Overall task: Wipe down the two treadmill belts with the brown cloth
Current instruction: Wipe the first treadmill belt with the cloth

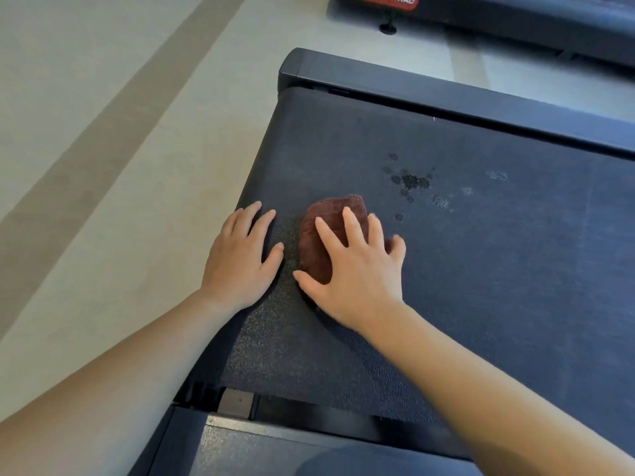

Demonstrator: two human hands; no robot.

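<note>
Head view. Near treadmill belt [481,269]: dark and textured, with its long axis running 9 to 3 o'clock. Second treadmill [515,22] at 12 o'clock, well apart. Left hand [240,255] flat with fingers spread, resting on the belt's 9 o'clock edge. Right hand [357,269] spread, palm pressing the brown cloth [326,228] onto the belt, just beside the left hand. Cloth is bunched, long axis 6 to 12 o'clock, free end pointing toward 1 o'clock. Judged soft, light and limp, likely to drag on the texture; best held under a flat palm at its middle. Wet spots [410,182] near, at 1 o'clock.
</note>
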